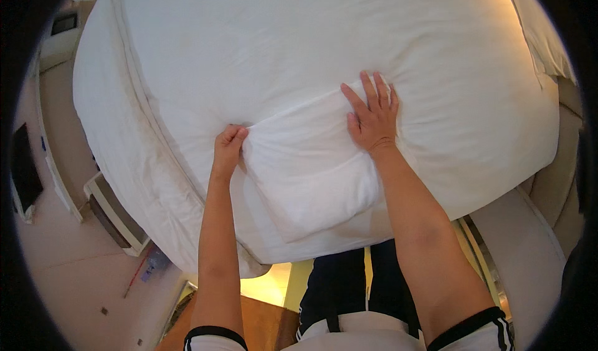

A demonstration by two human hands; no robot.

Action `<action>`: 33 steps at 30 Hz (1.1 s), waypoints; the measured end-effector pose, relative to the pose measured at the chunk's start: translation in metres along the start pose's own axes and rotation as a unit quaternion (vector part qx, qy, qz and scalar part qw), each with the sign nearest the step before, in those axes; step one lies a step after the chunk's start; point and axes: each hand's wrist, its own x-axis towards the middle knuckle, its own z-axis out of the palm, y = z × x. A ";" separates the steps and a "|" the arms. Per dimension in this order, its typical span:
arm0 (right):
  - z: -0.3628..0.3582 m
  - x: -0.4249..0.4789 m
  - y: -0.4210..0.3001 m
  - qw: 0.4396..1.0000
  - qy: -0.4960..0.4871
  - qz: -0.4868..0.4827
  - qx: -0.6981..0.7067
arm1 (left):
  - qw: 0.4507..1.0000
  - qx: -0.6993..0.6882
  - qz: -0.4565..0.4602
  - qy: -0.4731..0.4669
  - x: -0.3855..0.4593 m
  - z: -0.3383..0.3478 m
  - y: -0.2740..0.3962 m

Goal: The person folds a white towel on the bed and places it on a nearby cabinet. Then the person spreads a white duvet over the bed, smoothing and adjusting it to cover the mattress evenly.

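Note:
A white cloth [322, 183], which looks like a pillowcase, lies over the near edge of a bed covered in a white sheet [261, 38]. My left hand [229, 145] is closed on the cloth's upper left corner, pinching it between thumb and fingers. Flat with its fingers spread, my right hand [373, 115] rests on the cloth's upper right corner, its fingertips at the cloth's upper edge. The cloth's lower part hangs toward me in soft folds.
A folded white cover [154, 178] runs down the bed's left side. Beyond it stand a small white-framed piece of furniture [117, 215] and a dark screen [25, 166]. A padded headboard [553, 183] is at right. Brown wooden furniture [266, 320] sits below, near my legs.

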 end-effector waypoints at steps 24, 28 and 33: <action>-0.001 -0.012 -0.002 0.981 0.093 0.146 -0.083 | 0.828 0.477 0.127 0.267 -0.061 0.097 -0.008; -0.007 -0.011 -0.009 0.983 0.098 0.143 -0.067 | 0.844 0.421 0.164 0.290 -0.056 0.086 -0.019; -0.006 -0.005 -0.015 0.984 0.090 0.144 -0.055 | 0.843 0.416 0.170 0.295 -0.054 0.085 -0.024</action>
